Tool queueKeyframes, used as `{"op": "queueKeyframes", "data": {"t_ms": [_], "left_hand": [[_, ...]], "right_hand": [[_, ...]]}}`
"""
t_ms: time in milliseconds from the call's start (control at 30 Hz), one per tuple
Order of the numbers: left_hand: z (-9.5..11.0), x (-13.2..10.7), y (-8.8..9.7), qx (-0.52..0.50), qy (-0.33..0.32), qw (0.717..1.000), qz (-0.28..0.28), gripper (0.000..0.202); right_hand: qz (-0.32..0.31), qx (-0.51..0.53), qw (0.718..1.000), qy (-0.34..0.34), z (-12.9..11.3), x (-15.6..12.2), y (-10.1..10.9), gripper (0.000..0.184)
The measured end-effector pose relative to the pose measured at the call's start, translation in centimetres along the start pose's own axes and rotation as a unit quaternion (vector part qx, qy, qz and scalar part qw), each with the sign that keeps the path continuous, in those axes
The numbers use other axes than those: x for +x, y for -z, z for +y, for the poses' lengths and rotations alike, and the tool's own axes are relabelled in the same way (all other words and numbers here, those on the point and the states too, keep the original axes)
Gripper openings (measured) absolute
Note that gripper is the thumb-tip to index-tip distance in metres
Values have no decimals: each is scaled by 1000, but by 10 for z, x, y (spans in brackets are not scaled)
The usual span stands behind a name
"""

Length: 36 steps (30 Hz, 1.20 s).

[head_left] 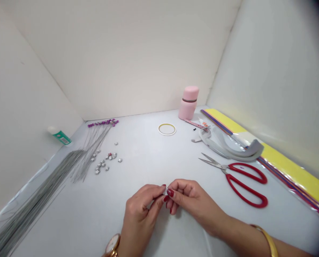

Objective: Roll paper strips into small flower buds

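Close to the front of the table, my left hand and my right hand meet fingertip to fingertip. Both pinch a small silver-white paper piece, mostly hidden by the fingers, so its exact shape cannot be made out. Off to the left lie several small silver paper stars, with one reddish star among them. To the right of my hands, scissors with red handles lie with their blades slightly apart. Beyond them is a curled bundle of silver-grey paper strips.
Thin grey wires run along the left side; purple-tipped stems lie behind them. A green-and-white glue tube is at the left wall. A tape ring, a pink flask and yellow-topped sheets lie farther back and right.
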State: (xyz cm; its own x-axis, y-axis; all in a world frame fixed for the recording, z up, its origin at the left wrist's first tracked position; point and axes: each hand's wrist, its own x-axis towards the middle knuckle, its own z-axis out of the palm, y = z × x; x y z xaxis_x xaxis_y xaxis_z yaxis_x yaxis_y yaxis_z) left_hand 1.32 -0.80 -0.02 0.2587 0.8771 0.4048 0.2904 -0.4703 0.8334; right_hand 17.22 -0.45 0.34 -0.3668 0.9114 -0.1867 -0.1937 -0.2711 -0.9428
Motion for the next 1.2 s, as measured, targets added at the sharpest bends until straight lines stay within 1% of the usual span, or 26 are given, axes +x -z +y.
{"op": "queueKeyframes", "data": {"t_ms": [100, 267, 467, 633, 733, 800, 867, 967, 1033, 1133, 1200], "left_hand": [[-1, 0, 0, -10, -30, 999, -1, 21], [-3, -1, -1, -13, -35, 999, 2, 20], [-3, -1, -2, 0, -36, 999, 11, 19], [1, 2, -3, 7, 29, 999, -14, 16], [2, 2, -4, 14, 55, 998, -20, 14], [2, 2, -3, 20, 56, 998, -17, 16], [0, 0, -2, 34, 35, 999, -15, 21], [-1, -1, 0, 50, -11, 998, -37, 21], [0, 0, 2, 53, -21, 997, -53, 17], [1, 1, 3, 52, 4, 996, -66, 15], [2, 3, 3, 24, 46, 997, -62, 17]], "right_hand": [[5, 9, 1000, -2, 1, -1, -1, 30], [18, 41, 999, -23, 3, 0, -2, 30], [9, 84, 995, -47, 4, 1, -1, 27], [36, 37, 998, -26, 0, 0, -5, 30], [32, 29, 999, -19, 0, -1, -6, 33], [28, 20, 999, -16, 0, -1, -5, 34], [23, -4, 1000, -7, 0, -2, -3, 34], [22, -55, 998, 9, -1, -3, 0, 34], [26, -74, 997, 10, -2, -4, 0, 34], [19, -72, 997, 9, -2, -4, -1, 37], [10, -63, 998, 7, 0, -3, -1, 34]]}}
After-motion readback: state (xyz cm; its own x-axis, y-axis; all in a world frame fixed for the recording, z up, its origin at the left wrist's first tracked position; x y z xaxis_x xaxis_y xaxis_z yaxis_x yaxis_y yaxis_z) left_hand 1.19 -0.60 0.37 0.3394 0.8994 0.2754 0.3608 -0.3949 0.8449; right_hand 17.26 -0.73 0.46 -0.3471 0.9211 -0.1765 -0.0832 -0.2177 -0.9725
